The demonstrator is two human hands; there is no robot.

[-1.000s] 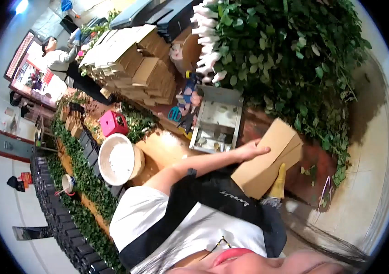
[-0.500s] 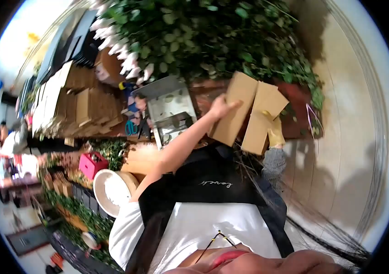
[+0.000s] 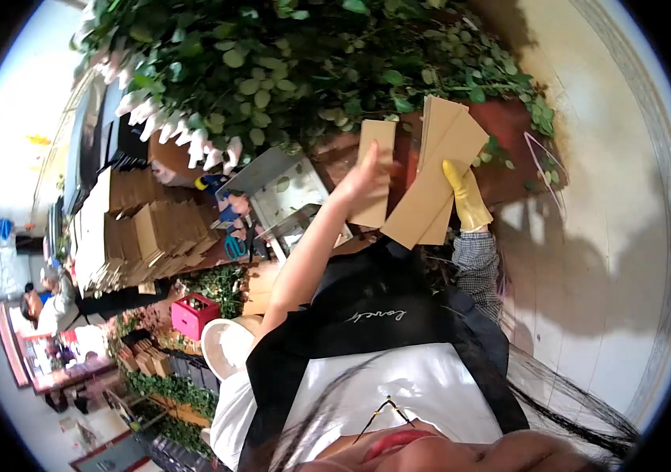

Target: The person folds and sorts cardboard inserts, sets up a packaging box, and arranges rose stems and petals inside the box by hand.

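Note:
My left hand (image 3: 364,178), bare, grips a narrow flat piece of cardboard (image 3: 379,135), thumb along its top face. To the right, my right hand (image 3: 467,198) wears a yellow rubber glove and is closed around the near right edge of several longer cardboard pieces (image 3: 434,177). These overlap in a slightly fanned stack. A gap separates the left piece from the stack. Both are held over a reddish-brown table (image 3: 508,130), and the gloved fingers under the stack are hidden.
Leafy flower stems (image 3: 288,71) with wrapped white heads (image 3: 170,130) cover the far side. To the left are a grey metal tray (image 3: 292,185), blue-handled scissors (image 3: 234,247) and stacked cardboard (image 3: 142,240). A pink crate (image 3: 194,315) and white bucket (image 3: 227,346) stand lower left. Another person (image 3: 56,307) is farther off.
My left hand's cardboard piece has turned more upright and moved away from the right-hand stack. The right-hand pieces have shifted across one another. The camera view has turned somewhat.

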